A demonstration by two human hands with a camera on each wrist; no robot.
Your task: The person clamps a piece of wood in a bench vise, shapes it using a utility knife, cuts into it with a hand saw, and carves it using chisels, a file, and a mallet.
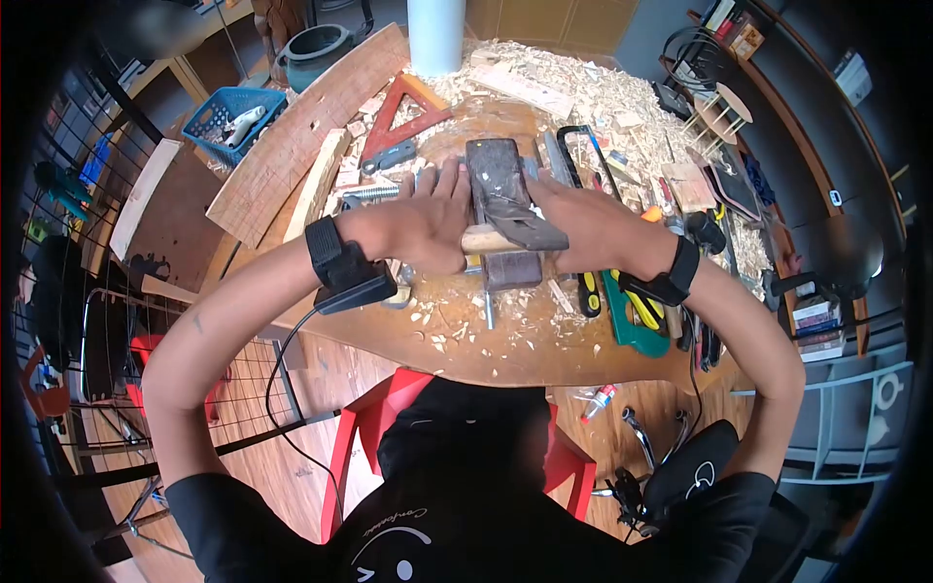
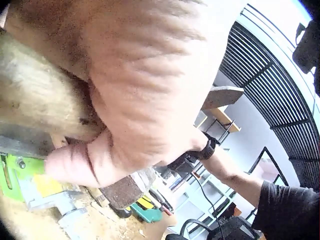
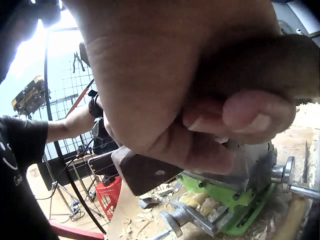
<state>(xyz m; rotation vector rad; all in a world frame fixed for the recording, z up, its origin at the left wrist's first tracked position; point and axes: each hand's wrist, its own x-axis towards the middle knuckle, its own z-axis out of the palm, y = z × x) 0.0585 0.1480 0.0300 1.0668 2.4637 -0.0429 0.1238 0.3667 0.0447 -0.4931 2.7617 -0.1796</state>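
At the bench's middle, a pale wooden piece (image 1: 483, 239) with a dark, shiny end lies across a vise with dark blocks (image 1: 512, 271). My left hand (image 1: 420, 222) grips its left side, fingers pointing away, thumb on the near side; the left wrist view shows the thumb beside the pale wood (image 2: 40, 87). From the right, my right hand (image 1: 598, 228) holds the dark end. Curled fingers (image 3: 250, 117) show in the right wrist view, above the green vise base (image 3: 232, 200), but the contact is partly hidden.
Wood shavings (image 1: 622, 107) cover the back and right of the bench. A red triangle (image 1: 408, 112), a long board (image 1: 301, 136) and a blue basket (image 1: 231, 121) are at the left. A green-handled saw (image 1: 637, 335) and yellow-black tools lie right of the vise. A white cylinder (image 1: 434, 39) stands behind.
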